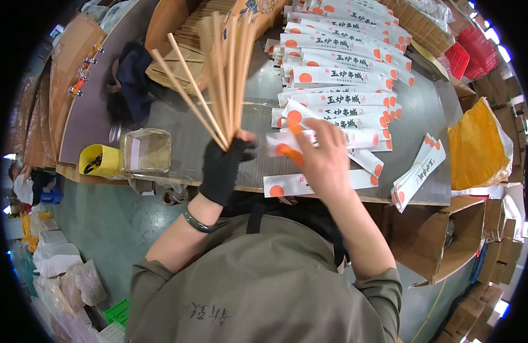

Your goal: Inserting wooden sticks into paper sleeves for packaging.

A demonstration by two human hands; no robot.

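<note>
My left hand [221, 168], in a black glove, is closed round a fanned bunch of wooden chopsticks [232, 74] that point up and away from me. Their far ends are blurred. To its right, my right hand [328, 157] wears orange covers on the thumb and a finger. Those fingers close on a white paper chopstick sleeve [361, 138] with orange dots, smeared by motion. Beyond it a large pile of similar sleeves [344, 76] overlaps in rows. One flat sleeve [355, 180] lies near the table edge, partly below my right hand.
A small sleeve bundle [419, 171] lies at the table's right corner. Left stand a yellow container [101, 159] and a clear plastic box [147, 150]; dark cloth [135, 80] lies behind. More chopsticks [207, 20] lie at the back. An open carton [441, 243] and yellow sack [481, 143] are at right.
</note>
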